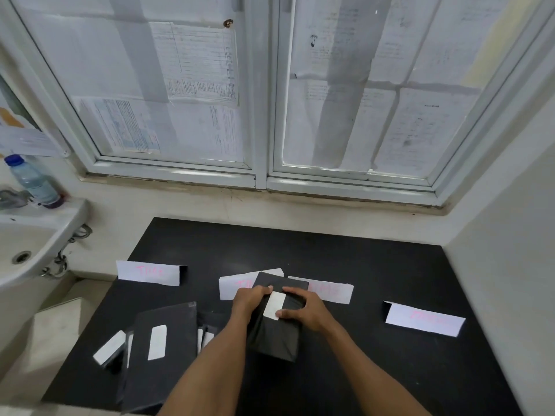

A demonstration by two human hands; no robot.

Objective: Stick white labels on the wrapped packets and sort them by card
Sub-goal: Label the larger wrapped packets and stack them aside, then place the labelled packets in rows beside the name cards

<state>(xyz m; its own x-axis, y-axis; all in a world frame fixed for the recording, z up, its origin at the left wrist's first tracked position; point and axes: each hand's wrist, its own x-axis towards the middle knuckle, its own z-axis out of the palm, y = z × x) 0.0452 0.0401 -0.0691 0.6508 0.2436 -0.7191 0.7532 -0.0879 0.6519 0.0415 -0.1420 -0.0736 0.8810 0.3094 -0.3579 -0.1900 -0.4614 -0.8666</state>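
A black wrapped packet (277,334) is held above the middle of the black table (360,265). My left hand (249,301) grips its left edge, and my right hand (303,310) holds its right side, thumb pressing on a white label (274,304) on its top face. Several black packets (159,352) bearing white labels lie in a pile at the near left. White folded cards with pink writing stand on the table: one far left (148,273), two behind the held packet (235,288) (330,291), one at the right (425,321).
A white sink (33,244) juts in at the left with a plastic water bottle (31,180) on its rim. A window covered with papers (267,94) fills the wall behind the table. A wall (504,265) borders the table's right side.
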